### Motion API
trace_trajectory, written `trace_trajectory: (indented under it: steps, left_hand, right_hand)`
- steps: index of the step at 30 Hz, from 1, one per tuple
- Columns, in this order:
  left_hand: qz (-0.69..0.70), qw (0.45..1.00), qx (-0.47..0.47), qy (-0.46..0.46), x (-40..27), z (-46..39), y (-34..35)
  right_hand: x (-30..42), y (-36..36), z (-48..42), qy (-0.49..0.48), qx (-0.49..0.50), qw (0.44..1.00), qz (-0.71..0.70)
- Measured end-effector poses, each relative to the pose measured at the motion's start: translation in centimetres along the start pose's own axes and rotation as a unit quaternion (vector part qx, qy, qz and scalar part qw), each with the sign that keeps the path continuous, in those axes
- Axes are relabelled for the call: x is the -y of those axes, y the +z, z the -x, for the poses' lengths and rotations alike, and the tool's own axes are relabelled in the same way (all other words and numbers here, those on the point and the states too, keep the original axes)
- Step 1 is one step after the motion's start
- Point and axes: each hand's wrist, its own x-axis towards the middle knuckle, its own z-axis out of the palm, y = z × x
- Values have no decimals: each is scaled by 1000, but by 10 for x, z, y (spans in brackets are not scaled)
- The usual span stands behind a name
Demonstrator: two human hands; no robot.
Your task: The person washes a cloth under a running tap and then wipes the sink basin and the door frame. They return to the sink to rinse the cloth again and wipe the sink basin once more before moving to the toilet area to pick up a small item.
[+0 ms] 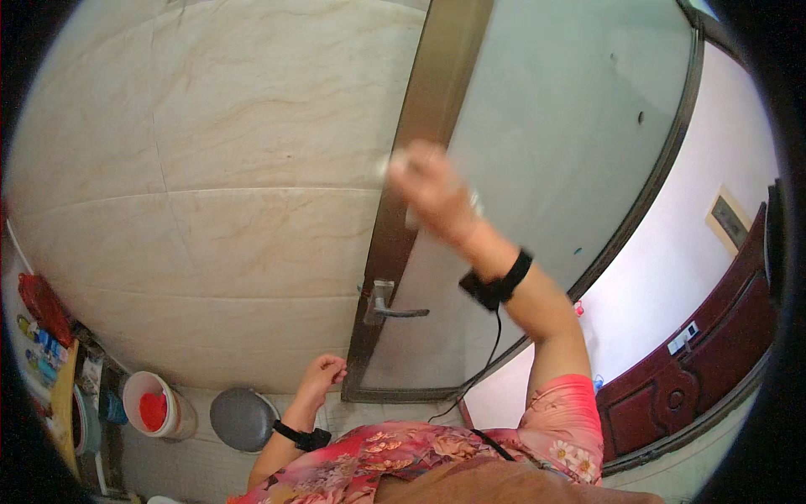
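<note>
My right hand (434, 189) is raised in front of the brown frame (390, 233) of a frosted-glass door (541, 138). Motion blurs its bent fingers, but white bits of something, perhaps a cloth, show around them. Whether this hand touches the door cannot be made out. Below it, a metal lever handle (403, 310) is fixed to the door frame. Lower down, my left hand (324, 372) hangs near the door's bottom corner, fingers curled in, with nothing visible in it. Each wrist wears a black strap, and a thin black cable (488, 362) runs down from the right one.
Marbled tile wall (271, 138) fills the left side. On the floor stand a white bucket (179, 419) with a red thing inside and a round grey lid (242, 419). A cluttered wooden shelf (68, 390) is at far left. A dark red door (692, 384) stands at right.
</note>
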Motion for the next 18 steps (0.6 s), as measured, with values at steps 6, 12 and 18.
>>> trace_trajectory:
  steps: [6, 12, 18]
  left_hand:
    - [-6, 1000, -13, -22, 4, 11, -7]
    - [-1, 1000, 4, -24, -1, 13, -11]
    - [-91, 987, 125, -41, -13, 1, 21]
  right_hand:
    - [-112, -53, -127, 69, -162, 962, 210]
    - [-40, -8, -49, 39, -100, 989, 104]
    - [55, -45, 70, 64, 188, 967, -157]
